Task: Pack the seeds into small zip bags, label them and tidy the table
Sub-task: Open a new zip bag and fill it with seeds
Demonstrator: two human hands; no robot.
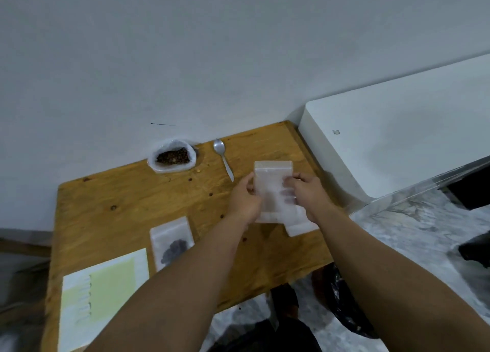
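**Hands on the empty bags, seeds parked left of the spoon**

The left hand [244,201] and right hand [309,192] are both curled onto a little stack of empty zip bags [273,184]. The thumbs pinch the front, and the stack is held up just right of the spoon [224,160]. My guess is one's getting peeled off to fill.

Risk imo: these things are slick and clingy, so two could come away together. Or the whole lot could slide onto the table [127,200].

The seeds [173,157] sit in an open plastic pouch [169,169] left of the spoon, easy to tip. One bag [172,241] holding dark seeds lies below-left of the spoon. Can't tell if it's zipped.
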